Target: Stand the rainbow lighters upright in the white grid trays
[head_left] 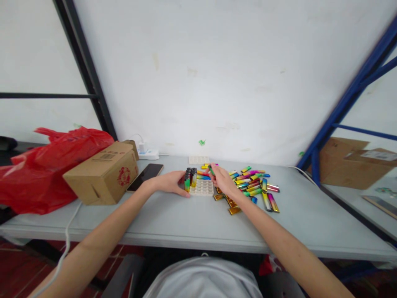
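A white slotted tray (202, 189) lies on the table, with several upright lighters (187, 181) in the slots at its left end. My left hand (172, 181) curves around that end, thumb in front and fingers behind, steadying the tray against the standing lighters. Above the tray's right side, my right hand (222, 179) pinches a green lighter (211, 170), held tilted. Some lighters lie flat just behind the tray. To the right spreads a loose pile of shiny, multicoloured lighters (254, 191), partly covered by my right hand and forearm.
Another white tray (199, 159) lies by the wall. On the left are a phone (145, 177), a cardboard box (104, 174), a red plastic bag (58, 165) and a white power strip (149, 155). A blue metal frame (338, 89) rises at the right.
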Available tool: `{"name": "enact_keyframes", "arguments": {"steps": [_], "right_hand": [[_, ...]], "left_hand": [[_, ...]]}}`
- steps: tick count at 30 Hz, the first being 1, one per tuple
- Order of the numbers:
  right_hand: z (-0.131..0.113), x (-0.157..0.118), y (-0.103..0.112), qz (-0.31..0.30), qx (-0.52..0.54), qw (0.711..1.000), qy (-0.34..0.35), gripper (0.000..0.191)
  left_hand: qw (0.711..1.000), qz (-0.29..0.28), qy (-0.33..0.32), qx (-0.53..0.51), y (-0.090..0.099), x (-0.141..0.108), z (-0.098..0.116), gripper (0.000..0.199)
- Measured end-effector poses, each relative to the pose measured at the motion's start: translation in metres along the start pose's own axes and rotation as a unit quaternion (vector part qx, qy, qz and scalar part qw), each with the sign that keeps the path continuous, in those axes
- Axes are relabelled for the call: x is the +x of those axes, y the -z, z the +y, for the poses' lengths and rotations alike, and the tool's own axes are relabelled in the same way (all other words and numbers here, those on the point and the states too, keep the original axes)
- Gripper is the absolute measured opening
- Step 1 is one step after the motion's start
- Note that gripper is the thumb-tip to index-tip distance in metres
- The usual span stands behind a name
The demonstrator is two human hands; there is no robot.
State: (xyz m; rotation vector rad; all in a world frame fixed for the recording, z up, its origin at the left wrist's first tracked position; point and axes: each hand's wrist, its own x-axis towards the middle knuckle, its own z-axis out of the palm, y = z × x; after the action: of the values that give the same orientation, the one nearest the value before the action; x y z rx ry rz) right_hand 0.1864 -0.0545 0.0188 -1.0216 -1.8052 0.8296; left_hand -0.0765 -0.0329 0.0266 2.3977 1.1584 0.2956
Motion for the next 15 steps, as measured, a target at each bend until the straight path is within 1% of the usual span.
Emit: {"name": "enact_keyframes", "arguments": {"steps": [3,5,7,10,13,15], "right_hand": [[-0.0058,-0.0027,-0.0023,-0.004,-0.065,0.995,0.073,0.045],[-0.009,-0.0039,-0.004,-0.002,-0.124,0.983,0.138,0.04],[-0.0108,-0.0048,-0.0054,-0.003,-0.174,0.969,0.178,0.038],[-0.0114,-0.0058,-0.0064,-0.002,-0.2,0.964,0.177,0.032],[-0.0104,-0.0062,-0.0068,0.025,-0.175,0.97,0.166,0.025],[-0.009,-0.0058,-0.0081,0.023,-0.171,0.971,0.166,0.023]], "left_hand": [[1.0,0.001,-0.002,-0.002,-0.0007,0.0009,-0.0012,0.079],[1.0,-0.001,-0.011,-0.011,-0.001,0.0014,-0.0017,0.077],[0.999,-0.004,-0.022,-0.025,-0.0011,0.0016,-0.0018,0.075],[0.999,-0.001,-0.026,-0.031,-0.0011,0.0017,-0.0016,0.074],[0.999,0.003,-0.024,-0.02,-0.0014,0.0018,-0.0021,0.075],[0.999,0.004,-0.027,-0.017,-0.0019,0.0022,-0.003,0.075]]}}
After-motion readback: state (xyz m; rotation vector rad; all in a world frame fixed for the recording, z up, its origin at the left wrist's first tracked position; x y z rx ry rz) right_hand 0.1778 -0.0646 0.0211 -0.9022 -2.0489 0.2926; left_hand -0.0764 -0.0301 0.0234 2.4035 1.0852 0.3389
